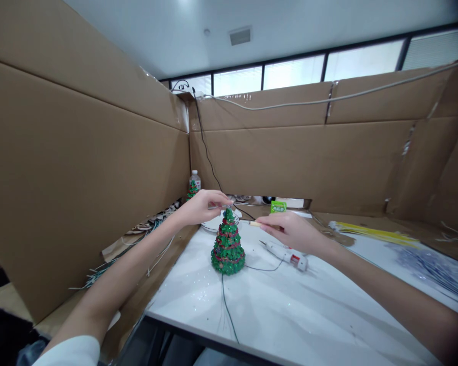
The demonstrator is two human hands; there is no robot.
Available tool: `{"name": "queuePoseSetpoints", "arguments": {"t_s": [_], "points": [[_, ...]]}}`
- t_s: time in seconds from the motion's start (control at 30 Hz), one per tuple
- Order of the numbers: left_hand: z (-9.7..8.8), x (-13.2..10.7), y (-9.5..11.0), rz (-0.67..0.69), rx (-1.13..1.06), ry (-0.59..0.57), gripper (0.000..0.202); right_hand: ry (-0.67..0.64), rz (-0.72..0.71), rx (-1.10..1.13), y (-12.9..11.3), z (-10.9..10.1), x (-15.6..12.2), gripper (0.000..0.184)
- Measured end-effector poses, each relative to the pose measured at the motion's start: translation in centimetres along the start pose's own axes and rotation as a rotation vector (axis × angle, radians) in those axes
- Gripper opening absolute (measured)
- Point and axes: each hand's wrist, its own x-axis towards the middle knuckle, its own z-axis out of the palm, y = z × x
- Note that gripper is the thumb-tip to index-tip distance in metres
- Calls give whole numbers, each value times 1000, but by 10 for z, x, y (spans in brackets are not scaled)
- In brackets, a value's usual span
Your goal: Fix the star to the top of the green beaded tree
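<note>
The person sits inside a pen of tall brown cardboard walls (80, 168) at a white table (290, 315). A small cone-shaped tree of green beads with reddish bands (228, 247) stands upright on it, near the table's left edge and about midway back; a thin dark wire (229, 310) runs from its base toward the near edge.

The left hand (203, 206) reaches in from the left, its thumb and fingers pinched together right at the tree's tip; whether they grip the tip itself or some small piece I cannot tell. The right hand (292, 232) hovers just right of the tree's upper half, closed on a thin pale stick (256, 223) whose free end points at the tree without touching it.

Under that hand a white glue gun (289, 255) lies flat on the table; a small green packet (278, 206) sits behind it by the back wall; a round white dish (212, 224) lies just behind the tree. In the back left corner a clear plastic bottle (194, 179) stands with a second little green tree (192, 190) in front of it; yellow strips (374, 233) and silvery strands (431, 264) lie toward the right edge.
</note>
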Motion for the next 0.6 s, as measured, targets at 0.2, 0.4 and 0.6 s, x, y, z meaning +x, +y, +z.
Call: {"name": "queuePoseSetpoints", "arguments": {"t_s": [0.2,0.4,0.6], "points": [[0,0,-1,3,-3,2,33,0,7,-4,0,0,0,36],[1,0,0,4,-10,3,33,3,4,-15,0,0,0,35],[0,0,-1,9,-9,4,33,5,1,-23,0,0,0,35]]}}
